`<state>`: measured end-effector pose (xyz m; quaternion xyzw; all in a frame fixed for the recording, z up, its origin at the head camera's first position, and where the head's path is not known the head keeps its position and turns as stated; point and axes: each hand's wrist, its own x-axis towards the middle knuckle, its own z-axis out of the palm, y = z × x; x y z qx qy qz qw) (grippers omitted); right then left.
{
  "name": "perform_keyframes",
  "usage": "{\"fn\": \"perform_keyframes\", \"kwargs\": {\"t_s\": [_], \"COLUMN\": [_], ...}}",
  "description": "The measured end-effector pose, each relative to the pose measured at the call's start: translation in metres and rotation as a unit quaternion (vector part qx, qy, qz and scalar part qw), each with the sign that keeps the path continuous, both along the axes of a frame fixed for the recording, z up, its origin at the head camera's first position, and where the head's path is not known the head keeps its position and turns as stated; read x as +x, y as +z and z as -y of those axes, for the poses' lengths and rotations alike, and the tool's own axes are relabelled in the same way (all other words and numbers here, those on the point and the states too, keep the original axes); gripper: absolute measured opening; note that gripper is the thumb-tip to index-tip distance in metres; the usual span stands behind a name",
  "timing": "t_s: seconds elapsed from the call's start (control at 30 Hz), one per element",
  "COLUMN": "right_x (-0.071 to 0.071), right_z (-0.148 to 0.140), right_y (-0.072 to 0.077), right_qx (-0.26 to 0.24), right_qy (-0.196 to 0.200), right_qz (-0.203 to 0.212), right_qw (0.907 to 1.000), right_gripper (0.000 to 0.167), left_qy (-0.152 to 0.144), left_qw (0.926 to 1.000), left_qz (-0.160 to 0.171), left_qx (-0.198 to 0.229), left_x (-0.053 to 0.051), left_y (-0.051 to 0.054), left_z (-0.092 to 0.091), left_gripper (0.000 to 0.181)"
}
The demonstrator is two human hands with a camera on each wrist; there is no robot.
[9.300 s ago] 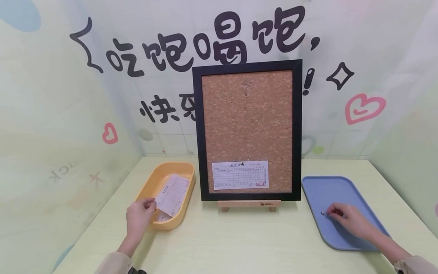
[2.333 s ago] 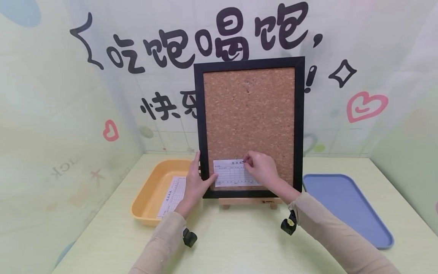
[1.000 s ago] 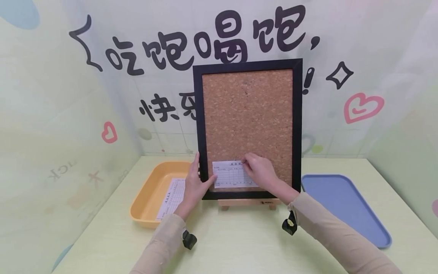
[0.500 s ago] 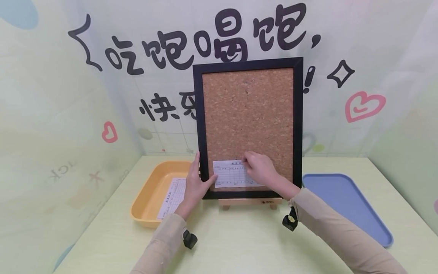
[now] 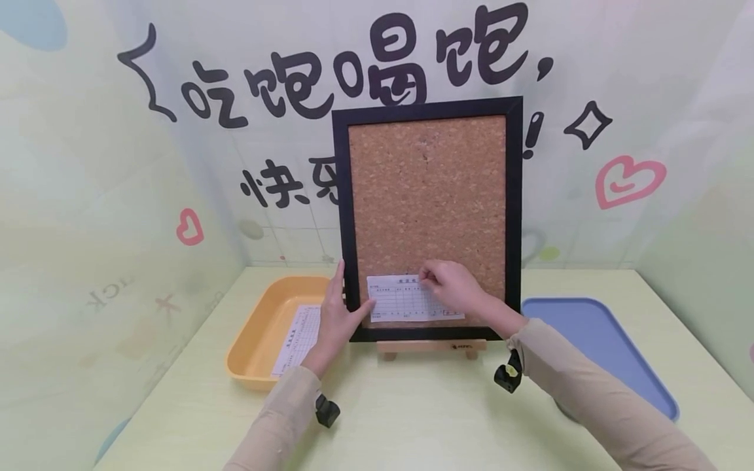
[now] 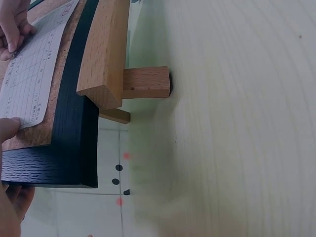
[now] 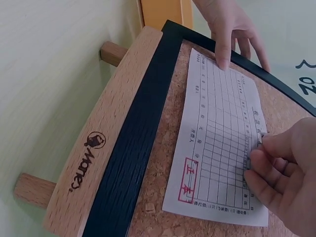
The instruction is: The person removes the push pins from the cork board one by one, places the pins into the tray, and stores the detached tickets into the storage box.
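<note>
A cork board point(image 5: 427, 190) in a black frame stands upright on a small wooden easel point(image 5: 432, 347). Against its lower left part lies a white printed receipt slip point(image 5: 391, 299). My left hand point(image 5: 337, 320) holds the frame's left edge, thumb on the slip's left side and fingers toward the back. My right hand point(image 5: 453, 288) pinches a tiny metallic pin point(image 7: 262, 137) at the slip's top edge, near its middle. Fingertips cover most of the pin, so its exact shape is hidden. The right wrist view shows the slip point(image 7: 217, 138) lying flat on the cork.
To the left, an orange tray point(image 5: 253, 333) contains another printed slip point(image 5: 299, 337), partly behind my left arm. A blue tray point(image 5: 589, 340) sits at the right, partly under my right sleeve. The pale table point(image 5: 412, 418) extends in front of the easel; a patterned wall rises behind.
Since the oldest frame, my left hand came from the orange tray to the frame, and my right from the blue tray to the slip. Lately the right wrist has turned slightly, uncovering the slip's lower right corner.
</note>
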<state>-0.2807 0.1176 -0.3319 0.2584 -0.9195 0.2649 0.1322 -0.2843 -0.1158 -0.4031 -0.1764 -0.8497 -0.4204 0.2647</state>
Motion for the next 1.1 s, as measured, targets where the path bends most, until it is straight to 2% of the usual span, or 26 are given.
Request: {"fn": "perform_keyframes", "kwargs": {"t_s": [0.17, 0.3, 0.63, 0.87, 1.1], "right_x": [0.0, 0.0, 0.005, 0.009, 0.012], "right_z": [-0.007, -0.011, -0.023, -0.027, -0.028], "right_y": [0.0, 0.0, -0.009, -0.011, -0.011], "right_qx": [-0.022, -0.033, -0.035, -0.018, -0.018], "right_qy": [0.005, 0.003, 0.0, -0.001, 0.005], "right_qz": [0.04, 0.053, 0.031, 0.042, 0.04], "right_qw": [0.9989, 0.998, 0.9989, 0.999, 0.999], "right_gripper": [0.005, 0.005, 0.005, 0.004, 0.004], "left_qy": [0.001, 0.003, 0.01, 0.008, 0.007], "left_qw": [1.0, 1.0, 0.9997, 0.9996, 0.9979], "left_qz": [-0.005, 0.0, 0.001, -0.016, -0.058], "left_qx": [-0.002, -0.005, -0.02, -0.02, -0.029], "left_x": [-0.002, -0.002, -0.001, -0.005, -0.009], "left_y": [-0.002, -0.002, 0.002, 0.008, 0.019], "left_z": [-0.001, -0.001, 0.0, 0.003, 0.007], "left_gripper": [0.095, 0.094, 0.095, 0.095, 0.087]}}
